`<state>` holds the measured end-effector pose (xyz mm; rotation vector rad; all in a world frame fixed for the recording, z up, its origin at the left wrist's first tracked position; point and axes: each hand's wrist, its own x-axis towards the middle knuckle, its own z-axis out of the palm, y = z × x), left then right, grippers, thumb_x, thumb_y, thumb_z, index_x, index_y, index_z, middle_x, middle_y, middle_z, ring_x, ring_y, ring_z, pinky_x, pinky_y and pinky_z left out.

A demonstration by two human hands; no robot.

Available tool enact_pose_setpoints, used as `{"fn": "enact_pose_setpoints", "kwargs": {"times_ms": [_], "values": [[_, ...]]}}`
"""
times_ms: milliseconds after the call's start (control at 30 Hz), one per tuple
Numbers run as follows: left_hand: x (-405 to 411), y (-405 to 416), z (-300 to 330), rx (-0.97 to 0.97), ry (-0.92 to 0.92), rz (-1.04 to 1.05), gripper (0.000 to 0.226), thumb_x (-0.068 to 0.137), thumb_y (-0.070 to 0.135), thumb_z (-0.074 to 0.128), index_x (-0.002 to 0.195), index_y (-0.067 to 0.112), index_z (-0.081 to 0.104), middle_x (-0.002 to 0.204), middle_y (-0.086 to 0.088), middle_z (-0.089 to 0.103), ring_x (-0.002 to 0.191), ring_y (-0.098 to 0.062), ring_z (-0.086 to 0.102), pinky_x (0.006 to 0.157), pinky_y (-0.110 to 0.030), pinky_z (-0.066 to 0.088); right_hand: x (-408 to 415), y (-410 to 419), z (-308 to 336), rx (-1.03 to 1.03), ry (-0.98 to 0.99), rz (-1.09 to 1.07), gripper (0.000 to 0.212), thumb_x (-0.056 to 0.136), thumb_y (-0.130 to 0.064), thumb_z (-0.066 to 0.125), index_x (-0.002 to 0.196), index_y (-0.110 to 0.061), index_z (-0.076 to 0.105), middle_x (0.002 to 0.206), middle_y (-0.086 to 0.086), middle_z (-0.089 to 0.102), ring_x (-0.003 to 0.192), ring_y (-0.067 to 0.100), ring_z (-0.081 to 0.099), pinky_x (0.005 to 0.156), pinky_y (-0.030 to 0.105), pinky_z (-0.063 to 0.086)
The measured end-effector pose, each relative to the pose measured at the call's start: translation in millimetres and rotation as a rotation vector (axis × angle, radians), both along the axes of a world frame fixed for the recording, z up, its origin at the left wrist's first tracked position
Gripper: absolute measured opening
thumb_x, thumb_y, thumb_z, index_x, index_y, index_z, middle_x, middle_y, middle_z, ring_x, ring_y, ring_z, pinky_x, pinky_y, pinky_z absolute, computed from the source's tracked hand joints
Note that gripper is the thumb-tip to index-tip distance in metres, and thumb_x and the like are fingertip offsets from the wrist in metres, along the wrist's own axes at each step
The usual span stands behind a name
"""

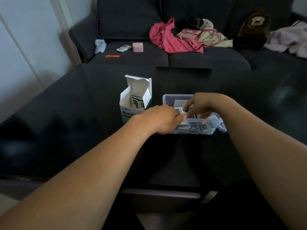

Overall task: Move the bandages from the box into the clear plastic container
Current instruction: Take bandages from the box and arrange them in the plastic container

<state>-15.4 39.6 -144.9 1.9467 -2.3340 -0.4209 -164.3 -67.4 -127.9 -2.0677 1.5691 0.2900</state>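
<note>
Both hands (181, 113) pinching bandages (181, 110) over clear container (191, 128), fingertips partly hidden.

1. Both bare forearms are being stretched forward, converging.
2. The left hand (159, 118) is being held knuckles-up, fingers curled and pinching.
3. The right hand (201, 103) is being arched, fingertips pinching downward.

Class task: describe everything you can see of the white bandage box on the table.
The box is white card with a green edge and dark print on the front. It stands upright on the dark table, left of the clear container. Its top flaps are open, and a few bandages lean inside. The left hand hides its lower right corner.
</note>
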Motion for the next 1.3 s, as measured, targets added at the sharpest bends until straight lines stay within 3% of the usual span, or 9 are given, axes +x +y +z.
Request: {"fn": "enact_pose_setpoints", "kwargs": {"times_ms": [200,300,500,633,733,900,1033,1300], "values": [[1.0,-1.2,0.7,0.014,-0.002,-0.006,0.053,0.106,0.054,0.026,0.122,0.023,0.066,0.096,-0.002,0.058,0.082,-0.018,0.058,0.071,-0.034,0.043,2.1,-1.2,-3.6,-0.035,-0.029,-0.022,0.037,0.098,-0.025,0.063,0.134,-0.021,0.062,0.096,-0.003,0.058,0.09,0.023,0.066,0.064,0.029,0.054],[0.6,-1.0,0.4,0.011,0.022,-0.011,0.051,0.107,0.052,0.028,0.122,0.023,0.066,0.095,-0.002,0.057,0.077,-0.014,0.055,0.067,-0.033,0.041,3.1,-0.6,-6.0,-0.049,-0.012,-0.011,0.036,0.098,-0.023,0.062,0.133,-0.021,0.062,0.101,-0.001,0.059,0.09,0.022,0.064,0.065,0.028,0.053],[-2.1,-1.6,-4.3,-0.008,0.014,-0.016,0.048,0.106,0.053,0.028,0.121,0.027,0.065,0.112,-0.008,0.064,0.087,-0.022,0.053,0.078,-0.037,0.044,1.0,1.2,-6.5,-0.07,-0.046,0.007,0.034,0.097,-0.022,0.063,0.131,-0.02,0.064,0.101,0.002,0.062,0.085,0.021,0.064,0.066,0.028,0.054],[-1.6,-2.4,-4.9,0.003,0.017,-0.02,0.049,0.106,0.053,0.026,0.118,0.026,0.065,0.113,-0.008,0.065,0.089,-0.023,0.054,0.083,-0.04,0.048,-3.3,1.7,-0.7,-0.029,-0.093,-0.018,0.031,0.1,-0.018,0.058,0.13,-0.017,0.064,0.115,0.009,0.065,0.092,0.026,0.068,0.067,0.03,0.056],[-2.5,-1.6,-4.1,0.011,0.023,-0.023,0.05,0.107,0.052,0.025,0.118,0.025,0.065,0.114,-0.008,0.065,0.094,-0.024,0.059,0.085,-0.041,0.049,-9.9,0.3,5.9,-0.02,-0.126,-0.057,0.04,0.099,-0.008,0.057,0.138,-0.014,0.056,0.124,0.011,0.06,0.091,0.028,0.071,0.073,0.035,0.061],[-3.1,-1.6,-3.4,0.016,0.045,-0.021,0.047,0.107,0.052,0.025,0.12,0.027,0.062,0.12,-0.008,0.065,0.1,-0.029,0.061,0.085,-0.04,0.048,-20.2,-2.4,9.6,-0.055,-0.069,-0.024,0.056,0.085,0.001,0.072,0.137,-0.011,0.056,0.122,0.012,0.063,0.083,0.024,0.072,0.057,0.025,0.056],[-3.6,-1.8,-5.1,0.01,0.048,-0.009,0.046,0.106,0.054,0.025,0.114,0.028,0.063,0.115,-0.008,0.065,0.099,-0.03,0.062,0.087,-0.042,0.051,-17.7,-1.8,3.1,-0.039,0.023,0.042,0.054,0.083,-0.004,0.075,0.132,-0.018,0.059,0.127,0.006,0.062,0.093,0.021,0.066,0.065,0.026,0.055],[-4.8,-2.0,-5.2,0.032,0.06,-0.008,0.037,0.107,0.051,0.026,0.094,0.032,0.054,0.094,-0.001,0.054,0.084,-0.02,0.053,0.076,-0.035,0.041,-11.8,-3.8,-2.6,-0.049,0.013,0.056,0.059,0.083,-0.008,0.075,0.137,-0.024,0.057,0.121,0.004,0.061,0.093,0.02,0.065,0.065,0.026,0.053]]}}
